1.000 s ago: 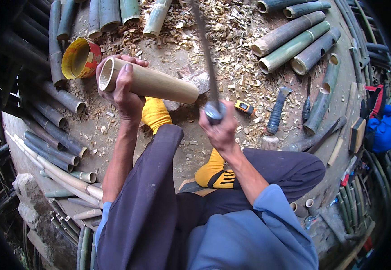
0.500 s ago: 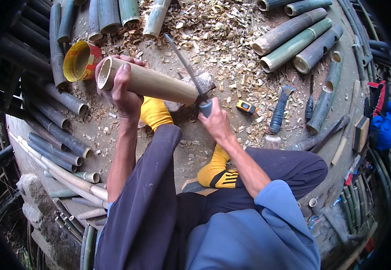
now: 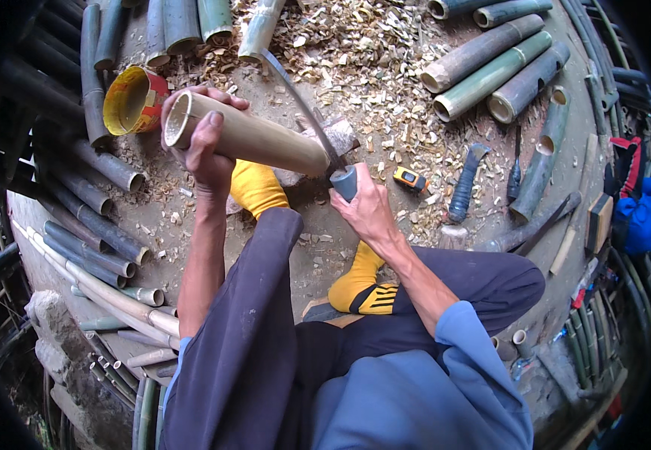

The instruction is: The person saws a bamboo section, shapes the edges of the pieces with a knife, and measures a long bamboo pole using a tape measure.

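My left hand [image 3: 207,144] is closed round the near end of a pale, peeled bamboo tube [image 3: 276,142], thumb on top. The tube slants down to the right, its open end facing up at the left. My right hand [image 3: 370,206] grips the grey-blue handle of a long knife [image 3: 299,97] with a narrow, slightly curved blade. That blade lies by the tube's lower right end and points away to the upper left. Whether its edge touches the tube cannot be made out. A short wood block [image 3: 338,133] lies just behind the tube's lower end.
Wood chips [image 3: 363,56] cover the ground ahead. An orange tape measure [image 3: 410,178], a dark-handled hatchet-like tool [image 3: 463,184] and a slim tool [image 3: 515,176] lie at the right. A yellow-red tub [image 3: 132,101] stands left. Bamboo lengths [image 3: 483,52] lie all around.
The knife has turned a little, its blade tip shifting left and the handle's end tilting more toward me. The bamboo tube stays almost in place in my left hand.
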{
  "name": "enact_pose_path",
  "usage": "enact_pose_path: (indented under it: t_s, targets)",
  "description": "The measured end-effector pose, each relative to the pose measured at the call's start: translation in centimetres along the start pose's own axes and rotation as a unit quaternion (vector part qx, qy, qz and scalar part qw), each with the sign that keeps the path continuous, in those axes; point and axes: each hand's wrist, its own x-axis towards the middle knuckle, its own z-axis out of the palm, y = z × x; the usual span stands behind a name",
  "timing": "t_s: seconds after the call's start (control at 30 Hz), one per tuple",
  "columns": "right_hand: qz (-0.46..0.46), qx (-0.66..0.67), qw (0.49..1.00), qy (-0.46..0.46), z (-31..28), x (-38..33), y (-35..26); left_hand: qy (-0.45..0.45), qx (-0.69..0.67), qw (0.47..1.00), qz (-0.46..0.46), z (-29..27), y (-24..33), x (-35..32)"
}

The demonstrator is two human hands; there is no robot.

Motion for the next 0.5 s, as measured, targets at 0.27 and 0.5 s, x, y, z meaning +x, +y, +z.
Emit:
enact_pose_path:
  t_s: [0.27,0.5]
  targets:
    - [-0.069,-0.013,0.994,0.082,1.3,-0.2,2.0,-0.012,0.003,1.000,-0.005,1.1,0.3,-0.1]
    - [0.005,0.067,0.997,0.027,-0.3,-1.1,-2.3,-0.021,0.007,1.000,0.001,0.2,0.0,0.4]
